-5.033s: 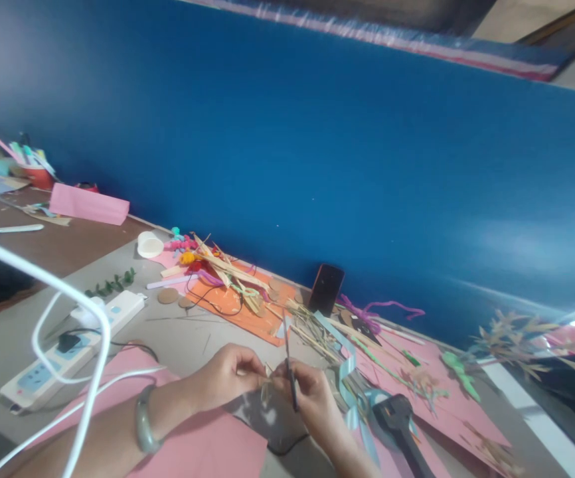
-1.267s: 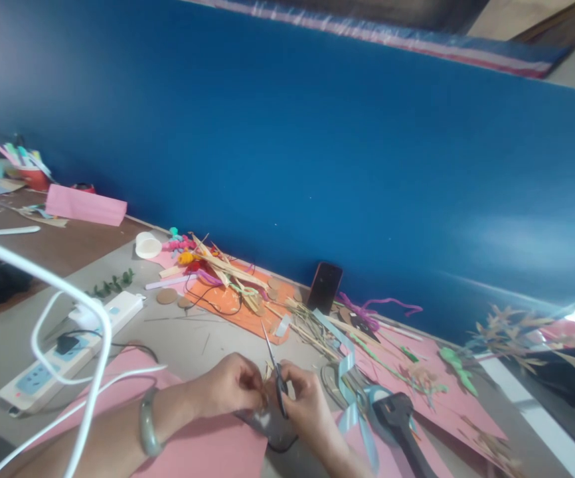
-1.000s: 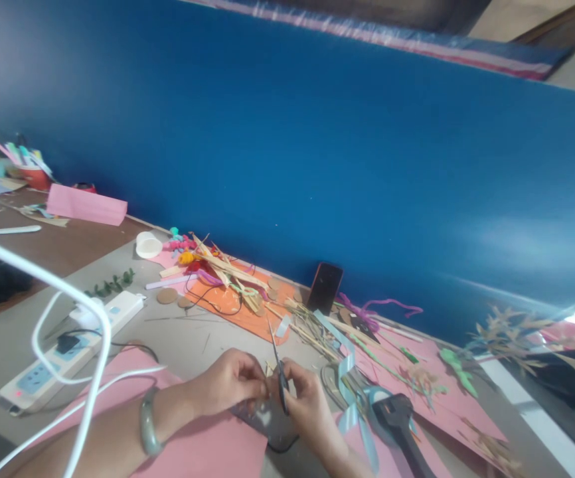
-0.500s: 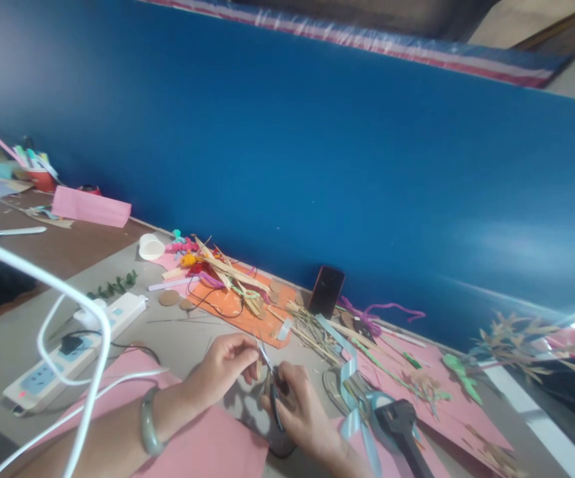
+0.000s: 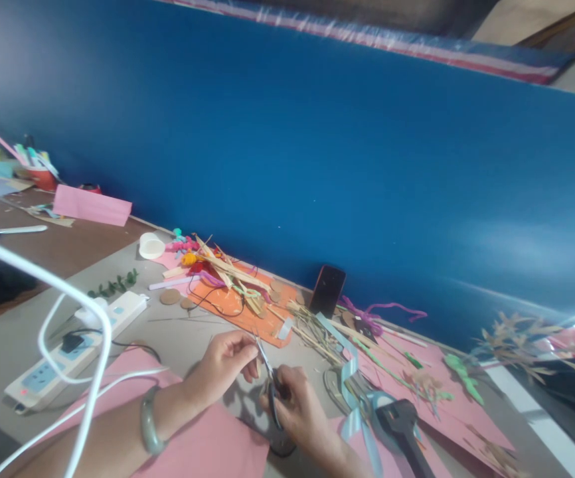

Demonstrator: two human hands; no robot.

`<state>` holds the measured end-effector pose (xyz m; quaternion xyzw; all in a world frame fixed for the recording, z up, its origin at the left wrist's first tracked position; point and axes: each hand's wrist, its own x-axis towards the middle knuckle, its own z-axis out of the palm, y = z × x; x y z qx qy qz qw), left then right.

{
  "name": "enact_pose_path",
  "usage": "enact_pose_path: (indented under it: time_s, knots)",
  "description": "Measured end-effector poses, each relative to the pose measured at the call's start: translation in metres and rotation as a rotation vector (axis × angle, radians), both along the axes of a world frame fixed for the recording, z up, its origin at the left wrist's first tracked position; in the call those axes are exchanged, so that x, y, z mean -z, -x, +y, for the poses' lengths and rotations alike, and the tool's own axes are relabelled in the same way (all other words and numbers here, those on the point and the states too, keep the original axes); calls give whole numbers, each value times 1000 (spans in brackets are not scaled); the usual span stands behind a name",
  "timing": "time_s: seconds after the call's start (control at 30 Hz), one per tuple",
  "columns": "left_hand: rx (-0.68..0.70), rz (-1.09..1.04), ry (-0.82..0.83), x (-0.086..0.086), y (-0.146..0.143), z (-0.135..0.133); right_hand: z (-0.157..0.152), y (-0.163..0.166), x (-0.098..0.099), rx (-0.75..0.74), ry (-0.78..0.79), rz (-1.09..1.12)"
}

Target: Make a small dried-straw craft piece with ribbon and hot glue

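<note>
My right hand is closed round the dark handles of a pair of scissors, whose metal blades point up and left. The blade tips reach the fingers of my left hand. Those left fingers are pinched together, and whatever thin piece they hold is too small to make out. A pale bit shows just below the fingertips. On my left wrist is a green bangle. Beneath both forearms lies a pink paper sheet on the grey table.
Left stands a white power strip with a white cable looping in front. Dried stalks lie on orange card. A phone leans on the blue partition. At right are a glue gun and blue ribbon.
The scissor blades look slightly more closed near my left fingertips. Both hands stay in almost the same place, and the view has shifted very slightly.
</note>
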<state>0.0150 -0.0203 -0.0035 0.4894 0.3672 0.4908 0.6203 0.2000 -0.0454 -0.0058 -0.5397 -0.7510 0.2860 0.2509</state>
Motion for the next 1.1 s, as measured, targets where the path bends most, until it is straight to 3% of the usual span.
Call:
enact_pose_path:
  time_s: [0.27, 0.73, 0.93, 1.1]
  knots:
    - [-5, 11, -8, -2, 2, -1, 1, -2, 4, -18, 21, 40]
    - [-19, 110, 11, -4, 3, 2, 5, 1, -8, 7, 103, 206]
    - [135, 210, 97, -12, 2, -2, 3, 0, -18, 81, 189, 418]
    - [191, 334, 46, -4, -1, -3, 5, -3, -12, 45, 110, 450]
